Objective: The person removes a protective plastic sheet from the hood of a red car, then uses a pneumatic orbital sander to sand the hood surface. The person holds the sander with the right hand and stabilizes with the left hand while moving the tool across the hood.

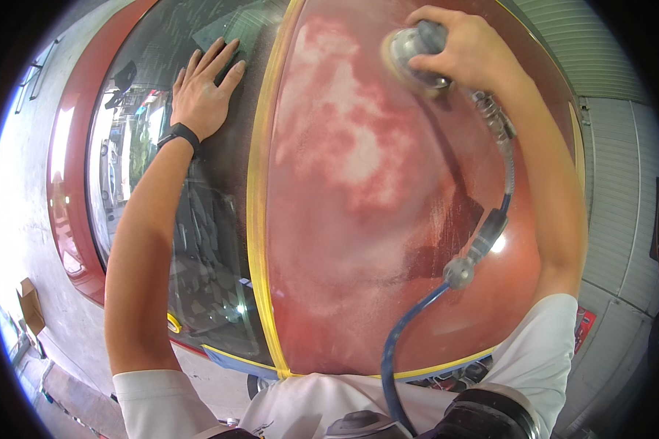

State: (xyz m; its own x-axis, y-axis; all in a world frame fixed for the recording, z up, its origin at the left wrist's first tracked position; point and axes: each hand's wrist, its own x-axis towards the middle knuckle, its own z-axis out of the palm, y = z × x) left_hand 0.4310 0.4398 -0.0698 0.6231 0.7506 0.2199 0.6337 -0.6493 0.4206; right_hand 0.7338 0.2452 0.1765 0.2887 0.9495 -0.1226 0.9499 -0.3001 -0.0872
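My right hand [470, 50] is wrapped around a grey air sander [408, 48], whose round pad rests on a red car body panel [322, 249]. Pale, scuffed patches and dust cover the middle of that panel. From the sander a blue air hose [399, 333] with metal fittings and a coupling [458, 272] runs back over the panel to my body. My left hand [202, 99] lies flat with fingers spread on the dark glass [223, 234] at the left. Yellow masking tape [258, 197] lines the border between glass and panel.
More tape with blue film [234, 360] edges the near side. A yellow tape roll [173, 323] sits by the glass's lower left edge. A brown cardboard box [31, 307] stands at far left. Grey ribbed shutter [545, 33] rises at the right. The hose crosses beside my right forearm.
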